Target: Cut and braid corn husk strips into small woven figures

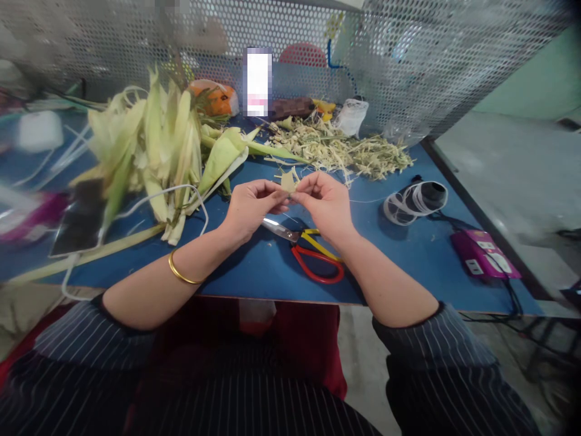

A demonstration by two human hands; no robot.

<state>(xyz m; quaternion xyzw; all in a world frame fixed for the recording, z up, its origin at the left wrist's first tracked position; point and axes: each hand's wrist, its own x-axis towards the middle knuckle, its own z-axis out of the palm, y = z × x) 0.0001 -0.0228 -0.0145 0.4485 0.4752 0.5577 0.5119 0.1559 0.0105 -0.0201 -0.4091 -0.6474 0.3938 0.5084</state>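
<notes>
My left hand and my right hand meet above the blue table, both pinching a small pale piece of corn husk between fingertips. A thin thread seems to run from the husk piece toward the right. Scissors with red and yellow handles lie on the table just below my hands. A gold bangle sits on my left wrist.
A big pile of green-yellow corn husks lies left, with a phone and white cable beside it. Husk trimmings are heaped behind. Spools of clear line and a pink device sit right. Perforated metal screen behind.
</notes>
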